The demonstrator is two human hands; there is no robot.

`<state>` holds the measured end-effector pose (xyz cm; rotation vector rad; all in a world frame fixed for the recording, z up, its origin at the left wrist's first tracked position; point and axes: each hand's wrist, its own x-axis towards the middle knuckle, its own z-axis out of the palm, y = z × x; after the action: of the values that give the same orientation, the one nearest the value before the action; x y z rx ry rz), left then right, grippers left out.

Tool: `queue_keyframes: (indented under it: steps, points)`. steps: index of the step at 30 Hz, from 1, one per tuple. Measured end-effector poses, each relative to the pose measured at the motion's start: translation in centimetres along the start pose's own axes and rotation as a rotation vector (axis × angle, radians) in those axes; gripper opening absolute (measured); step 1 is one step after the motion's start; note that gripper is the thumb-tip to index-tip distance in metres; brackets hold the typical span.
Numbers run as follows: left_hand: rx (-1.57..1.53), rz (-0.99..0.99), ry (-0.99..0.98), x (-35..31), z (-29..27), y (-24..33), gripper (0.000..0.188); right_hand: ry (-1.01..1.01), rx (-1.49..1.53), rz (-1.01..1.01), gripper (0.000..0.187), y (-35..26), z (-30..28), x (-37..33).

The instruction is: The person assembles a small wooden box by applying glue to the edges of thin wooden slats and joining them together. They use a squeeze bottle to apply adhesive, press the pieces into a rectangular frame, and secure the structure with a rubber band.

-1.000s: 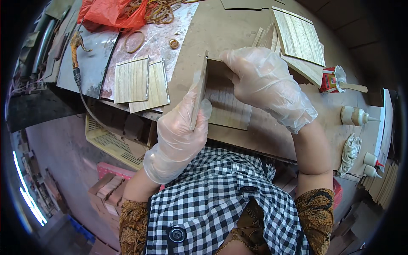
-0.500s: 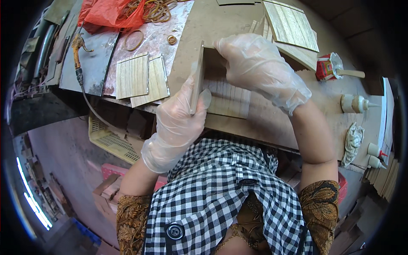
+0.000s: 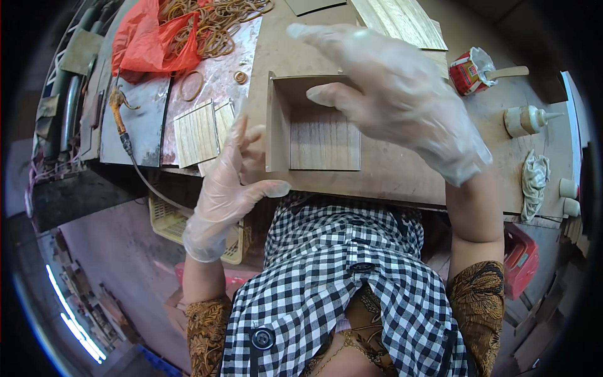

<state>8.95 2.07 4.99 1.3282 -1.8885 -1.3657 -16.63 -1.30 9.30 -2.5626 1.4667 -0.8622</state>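
A striped wooden panel [image 3: 325, 147] lies flat near the table's front edge. Along its left side stands a thin brown board [image 3: 277, 135], and another brown board [image 3: 298, 87] stands along its far side, the two meeting at a corner. My left hand [image 3: 217, 191], in a clear plastic glove, is beside the left board with fingers spread and nothing held. Over the panel's right part and the far board hovers my gloved right hand [image 3: 402, 94], thumb and fingers wide apart, with nothing in it. It hides part of the far board.
Striped panels [image 3: 195, 135] lie at left and more panels [image 3: 405, 25] at the back. Rubber bands [image 3: 220, 31] spill beside a red bag [image 3: 147, 47]. At right are a tub with a stick [image 3: 470, 70], a nozzle bottle [image 3: 522, 121] and a crumpled cloth [image 3: 535, 185].
Both hands have let go of the upright boards, which now stand on their own at the panel's edges. My left hand has drawn left and opened; my right has spread its fingers.
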Motion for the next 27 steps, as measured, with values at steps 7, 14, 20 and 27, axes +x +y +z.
queue_keyframes:
  steps: [7, 14, 20, 27]
  points:
    - [0.175, 0.043, -0.114, 3.1, -1.3, -0.7, 0.122, 0.434, 0.386, 0.189, 0.028, -0.6, -0.1, -7.6]
    - [-0.035, -0.047, -0.242, 4.3, -1.0, 0.7, 0.095, 0.087, 0.144, 0.128, 0.036, -2.5, 4.6, -11.0]
    - [-0.158, -0.083, -0.355, 5.5, -1.0, -1.3, 0.108, -0.175, -0.14, 0.015, 0.052, -4.7, 7.1, -10.3]
    - [0.092, -0.035, -0.442, 6.0, -1.4, -1.3, 0.126, -0.253, -0.179, 0.01, 0.057, -5.5, 7.5, -10.7]
